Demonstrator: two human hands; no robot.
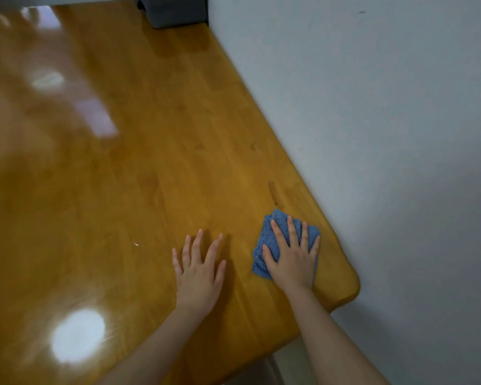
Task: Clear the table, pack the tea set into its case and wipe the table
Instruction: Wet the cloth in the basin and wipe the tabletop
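The right hand [290,259] presses flat on a folded blue cloth [265,238] near the right near corner of the wooden table [150,168], fingers straight and spread wide. Just to its left, apart from the cloth, the left hand [199,269] lies palm down on bare wood, fingers also splayed and holding nothing. A grey case [175,13] sits at the far edge beside the wall [372,107]. A white speck [136,244] lies left of the hands.

- Blue cloth [265,235]: nubbly and folded, flat on the table near its near right corner, pressed under the right hand [292,259].
- Table [150,168]: glossy honey-brown wooden planks, rounded corner.
- Grey case [175,13]: at the far right corner, partly cut off.
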